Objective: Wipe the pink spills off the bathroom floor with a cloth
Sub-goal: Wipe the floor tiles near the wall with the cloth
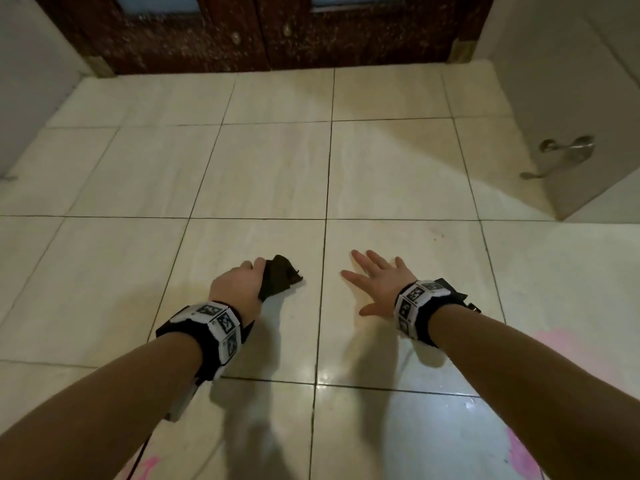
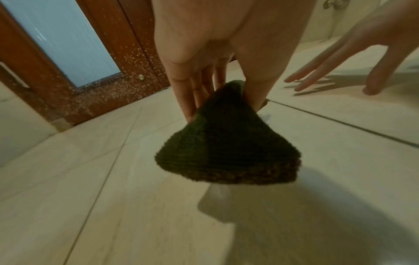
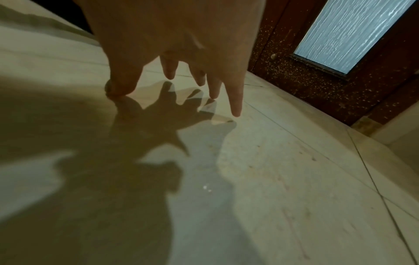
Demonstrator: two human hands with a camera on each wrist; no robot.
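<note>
Gripping dark cloth (image 1: 278, 277), left hand (image 1: 237, 284), right hand (image 1: 379, 284) spread

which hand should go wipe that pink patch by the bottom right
Left. The left hand already grips the dark cloth; the right hand is open and empty, though nearer the pink spill.

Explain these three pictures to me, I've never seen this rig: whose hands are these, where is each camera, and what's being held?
No machine here: a person wears three cameras. The head view looks down at both arms over a tiled floor. The banded wrists carry the other two cameras, each looking along its own hand. The left hand grips a dark cloth, which hangs just above the tiles. The right hand holds nothing, fingers spread. Pink spills show at the lower right and bottom edges. A wooden door stands ahead.
</note>
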